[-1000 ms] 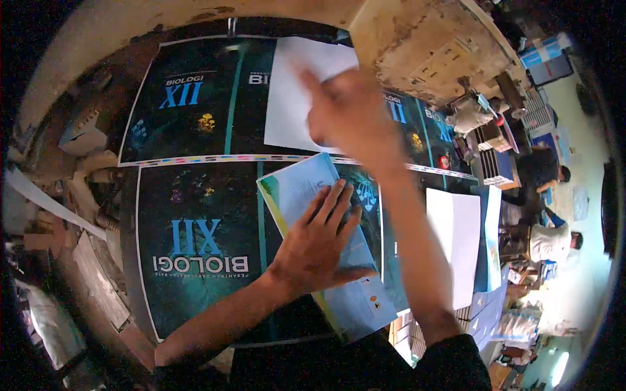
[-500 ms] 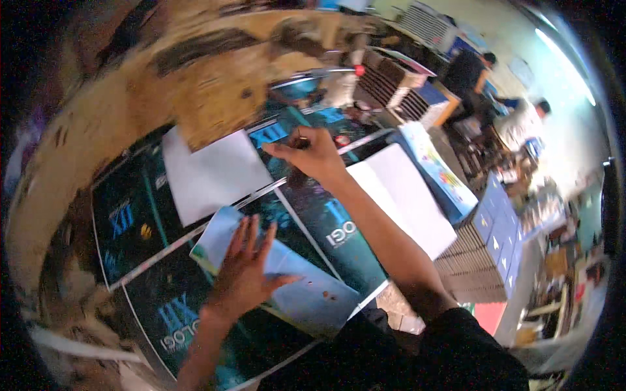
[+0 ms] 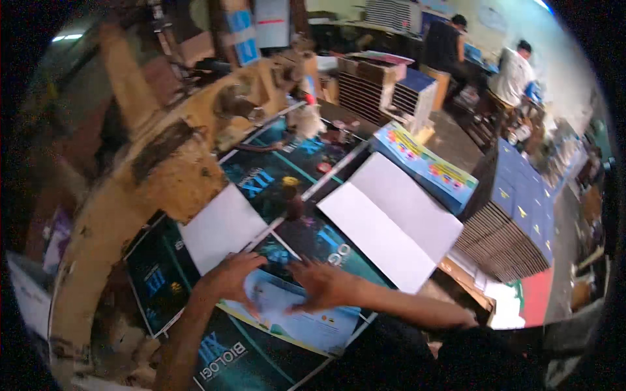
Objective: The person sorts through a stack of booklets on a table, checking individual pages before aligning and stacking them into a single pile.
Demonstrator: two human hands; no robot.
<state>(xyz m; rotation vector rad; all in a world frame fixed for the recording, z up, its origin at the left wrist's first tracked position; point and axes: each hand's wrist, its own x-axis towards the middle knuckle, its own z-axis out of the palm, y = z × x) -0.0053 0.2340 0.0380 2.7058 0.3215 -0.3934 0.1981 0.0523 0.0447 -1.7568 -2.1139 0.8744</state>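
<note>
A light blue printed cover (image 3: 310, 324) lies folded in front of me on dark printed sheets (image 3: 257, 186). My left hand (image 3: 231, 280) is at its left end, open, with the thumb and fingers apart over the cover's edge. Facing it, my right hand (image 3: 326, 285) hovers over or rests on the cover's right part, its fingers spread. Whether either palm presses down cannot be made out. Beyond the left hand lies a white sheet (image 3: 222, 228). A larger white folded sheet (image 3: 391, 225) lies open to the right of my right hand.
Light blue illustrated covers (image 3: 424, 169) are piled beyond the folded sheet. Tall stacks of dark blue books (image 3: 505, 215) stand at the right, with more stacked books (image 3: 365, 88) at the back. A wooden piece (image 3: 186, 173) borders the far left. Two people (image 3: 512, 75) sit farther back.
My right hand has come back from the far side of the dark sheets to the light blue cover. The left hand has shifted along the cover to its far left end. The view has turned.
</note>
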